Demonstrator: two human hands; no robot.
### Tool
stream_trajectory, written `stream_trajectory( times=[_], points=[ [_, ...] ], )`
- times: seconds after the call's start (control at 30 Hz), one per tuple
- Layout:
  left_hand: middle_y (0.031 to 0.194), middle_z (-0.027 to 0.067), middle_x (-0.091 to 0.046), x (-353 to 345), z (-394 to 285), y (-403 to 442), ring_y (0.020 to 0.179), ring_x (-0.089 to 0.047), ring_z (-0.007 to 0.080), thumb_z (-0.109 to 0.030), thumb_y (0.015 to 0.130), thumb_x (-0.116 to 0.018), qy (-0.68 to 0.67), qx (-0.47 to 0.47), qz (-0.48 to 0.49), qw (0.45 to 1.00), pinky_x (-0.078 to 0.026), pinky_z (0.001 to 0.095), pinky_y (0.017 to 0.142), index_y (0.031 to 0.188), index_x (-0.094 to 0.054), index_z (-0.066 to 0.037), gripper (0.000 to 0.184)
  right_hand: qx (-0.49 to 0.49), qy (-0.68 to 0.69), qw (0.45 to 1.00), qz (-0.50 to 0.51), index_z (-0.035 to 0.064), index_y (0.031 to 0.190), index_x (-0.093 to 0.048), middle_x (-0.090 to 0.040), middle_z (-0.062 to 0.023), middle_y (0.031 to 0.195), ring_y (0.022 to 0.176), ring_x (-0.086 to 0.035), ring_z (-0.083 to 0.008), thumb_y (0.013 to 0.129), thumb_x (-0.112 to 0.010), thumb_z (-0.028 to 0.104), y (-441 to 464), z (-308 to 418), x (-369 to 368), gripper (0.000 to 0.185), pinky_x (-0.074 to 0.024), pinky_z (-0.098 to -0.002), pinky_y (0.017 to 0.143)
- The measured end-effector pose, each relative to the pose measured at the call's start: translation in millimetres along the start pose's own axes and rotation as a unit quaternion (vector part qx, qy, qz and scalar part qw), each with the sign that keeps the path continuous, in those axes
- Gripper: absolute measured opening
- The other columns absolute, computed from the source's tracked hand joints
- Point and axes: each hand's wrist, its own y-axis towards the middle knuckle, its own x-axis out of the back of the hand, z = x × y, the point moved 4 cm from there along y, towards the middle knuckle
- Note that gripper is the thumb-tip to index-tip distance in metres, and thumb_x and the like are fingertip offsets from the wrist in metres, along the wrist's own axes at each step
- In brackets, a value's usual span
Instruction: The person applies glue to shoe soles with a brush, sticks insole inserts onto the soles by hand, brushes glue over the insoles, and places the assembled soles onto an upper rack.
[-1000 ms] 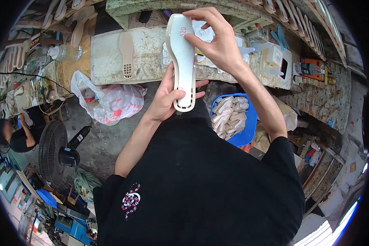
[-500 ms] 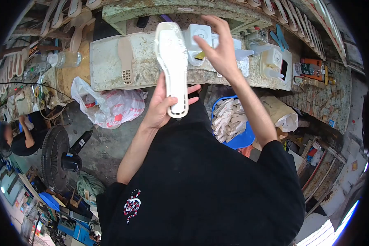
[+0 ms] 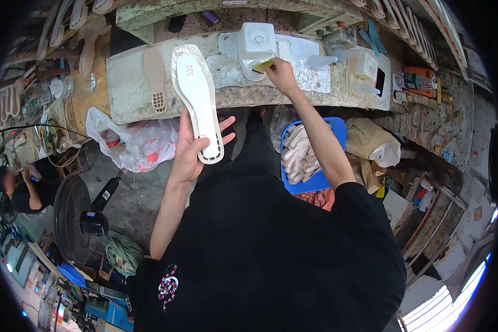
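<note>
My left hand (image 3: 189, 152) grips a shoe sole (image 3: 211, 119) from below near its heel end, thumb on top and other fingers spread beneath. A white insert marked "520" lies inside the raised rim of the sole, which looks shiny along its edge. At the bench, my right hand (image 3: 283, 75) pinches a small flat yellow scraper (image 3: 264, 66). The scraper is at the open front cup of a white plastic dispenser bottle (image 3: 257, 40); its lower edge is hard to make out. A beige sole (image 3: 155, 77) lies on the bench to the left.
The stained workbench (image 3: 130, 88) spans the front. A second dispenser (image 3: 362, 72) and a phone stand to its right. Below are a blue basket (image 3: 337, 133) of soles and a white plastic bag (image 3: 144, 146). A black fan (image 3: 72, 218) and another person are at left.
My right hand has come down from above the dispenser and now pinches the yellow scraper. The sole in my left hand has shifted left and down, and my view has moved slightly.
</note>
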Motion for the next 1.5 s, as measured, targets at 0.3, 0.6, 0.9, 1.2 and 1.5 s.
stream_trajectory(
  times=[0.3, 0.6, 0.9, 1.2, 1.5],
  points=[
    [0.153, 0.0183, -0.040, -5, -2, 8, 0.144, -0.046, 0.0531, 0.008, 0.089, -0.050, 0.025, -0.006, 0.004, 1.000, -0.049, 0.0651, 0.113, 0.168, 0.001, -0.020, 0.098, -0.022, 0.146, 0.987, -0.060, -0.0058, 0.106, -0.076, -0.078, -0.0159, 0.089, 0.077, -0.075, -0.0173, 0.095, -0.075, 0.010, -30, 7, 13, 0.019, -0.0587, -0.0308, 0.071],
    [0.169, 0.0163, -0.027, -2, 4, 5, 0.145, -0.043, 0.0556, 0.007, 0.087, -0.052, 0.029, 0.010, -0.002, 1.000, -0.047, 0.0681, 0.113, 0.170, -0.002, -0.023, 0.102, 0.022, 0.122, 0.989, -0.075, -0.0002, 0.109, -0.078, -0.078, -0.0143, 0.103, 0.081, -0.074, -0.0231, 0.096, -0.073, 0.008, -31, 8, -14, 0.016, -0.0577, -0.0325, 0.069],
    [0.167, 0.0177, -0.028, 1, 8, 9, 0.145, -0.042, 0.0572, 0.008, 0.085, -0.050, 0.019, 0.019, 0.004, 1.000, -0.047, 0.0686, 0.112, 0.170, 0.000, -0.024, 0.104, -0.007, 0.151, 0.986, -0.077, 0.0016, 0.111, -0.079, -0.079, -0.0133, 0.104, 0.081, -0.074, -0.0228, 0.096, -0.074, 0.011, -49, 6, -10, 0.018, -0.0563, -0.0312, 0.070],
    [0.167, 0.0184, -0.030, 3, 7, 19, 0.145, -0.045, 0.0532, 0.011, 0.085, -0.048, 0.035, 0.019, 0.010, 0.999, -0.049, 0.0641, 0.112, 0.170, 0.008, -0.025, 0.107, -0.165, 0.252, 0.952, -0.046, -0.0025, 0.111, -0.077, -0.078, -0.0100, 0.097, 0.077, -0.068, -0.0156, 0.099, -0.073, 0.013, -61, -28, -40, 0.020, -0.0526, -0.0286, 0.067],
    [0.168, 0.0162, -0.029, 14, 17, 31, 0.141, -0.049, 0.0543, 0.008, 0.081, -0.054, 0.001, 0.107, 0.059, 0.992, -0.053, 0.0640, 0.108, 0.170, 0.001, -0.027, 0.111, -0.308, 0.714, 0.628, -0.028, 0.0002, 0.109, -0.066, -0.069, -0.0053, 0.089, 0.079, -0.066, -0.0147, 0.102, -0.065, 0.015, -69, 40, 14, 0.016, -0.0548, -0.0295, 0.073]
  ],
)
